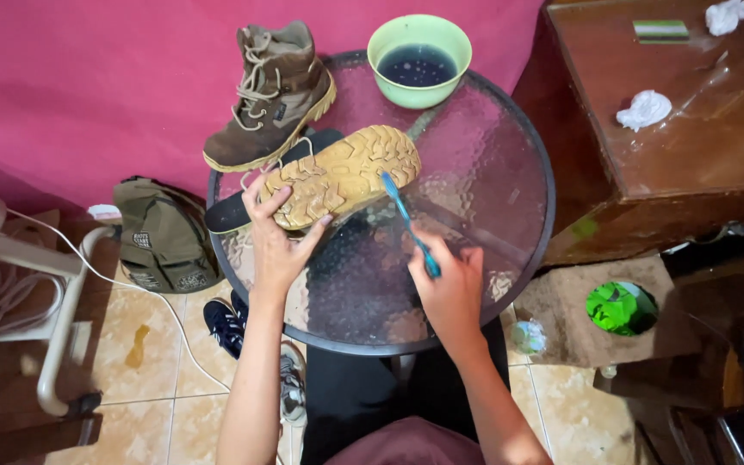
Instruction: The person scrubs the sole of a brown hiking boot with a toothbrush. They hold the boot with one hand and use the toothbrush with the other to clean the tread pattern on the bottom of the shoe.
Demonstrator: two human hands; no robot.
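Hands at work on an upturned boot over a round glass worktop.

Left hand (275,234) is clamped on the heel end of the boot (342,175), which lies sole up on the worktop (484,185); right hand (451,288) is closed around a blue toothbrush (408,223) whose head touches the tan sole's edge. Under the boot lies a dark insole (232,209). Behind it, 1 matching brown boot (270,96) stands upright, and a green bowl (419,58) of dark liquid sits at the far rim. An olive bag (165,237) rests on the tiled floor, left of the worktop.
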